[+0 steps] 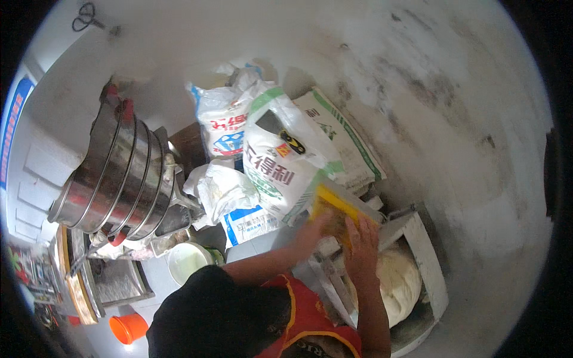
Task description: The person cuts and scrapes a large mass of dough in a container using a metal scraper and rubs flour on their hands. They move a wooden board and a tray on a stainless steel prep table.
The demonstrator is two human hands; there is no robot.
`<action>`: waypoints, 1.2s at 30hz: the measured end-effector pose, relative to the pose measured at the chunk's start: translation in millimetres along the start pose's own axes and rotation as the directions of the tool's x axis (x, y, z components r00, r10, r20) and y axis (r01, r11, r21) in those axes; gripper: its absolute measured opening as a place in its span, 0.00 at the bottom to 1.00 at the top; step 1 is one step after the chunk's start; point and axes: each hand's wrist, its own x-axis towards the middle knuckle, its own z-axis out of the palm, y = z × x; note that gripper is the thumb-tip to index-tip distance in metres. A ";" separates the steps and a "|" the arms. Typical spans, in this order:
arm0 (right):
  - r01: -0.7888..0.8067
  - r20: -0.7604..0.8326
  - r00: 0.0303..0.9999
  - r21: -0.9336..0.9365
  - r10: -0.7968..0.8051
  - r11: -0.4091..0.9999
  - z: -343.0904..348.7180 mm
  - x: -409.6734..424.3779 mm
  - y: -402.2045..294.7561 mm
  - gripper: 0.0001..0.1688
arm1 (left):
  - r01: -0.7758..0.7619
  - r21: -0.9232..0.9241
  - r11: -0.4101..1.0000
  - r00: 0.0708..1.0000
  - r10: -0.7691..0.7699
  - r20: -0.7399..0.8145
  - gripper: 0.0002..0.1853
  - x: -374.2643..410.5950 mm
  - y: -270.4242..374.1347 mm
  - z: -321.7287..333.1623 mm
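Observation:
My left hand [323, 226], blurred, is on the left side of a yellow object [339, 200]. My right hand [361, 246] lies with fingers spread along its right side. Blur and my hands hide much of this object, so its kind is unclear. Beside my right forearm a large pale mass of dough [399, 284] rests in a whitish metal trough [427, 255], which looks like a dough mixer. Beyond my hands leans a white woven sack [282, 174] with green bands and printing.
Another printed sack [344, 138] leans against the wall, near a blue-and-white sack [224, 121]. To the left stands a stack of metal steamers [121, 174]. A white bucket [190, 264] and an orange bucket [128, 329] are on the tiled floor.

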 end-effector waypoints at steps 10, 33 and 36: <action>-0.045 0.138 0.990 0.412 -0.013 0.910 58.1 47.6 -16.5 0.29 | -0.159 -0.545 0.823 0.853 -0.164 -0.496 0.28 6.2 52.7 -176.3; -0.751 0.255 0.660 0.269 0.707 0.603 29.9 -81.0 -7.1 0.23 | 0.001 -0.651 0.759 0.920 -0.255 -0.296 0.21 243.9 -18.5 -252.7; -0.708 0.211 0.706 0.253 0.676 0.660 37.2 -83.2 -6.9 0.23 | 0.004 -0.512 0.859 0.931 -0.189 -0.311 0.19 251.9 -36.8 -267.4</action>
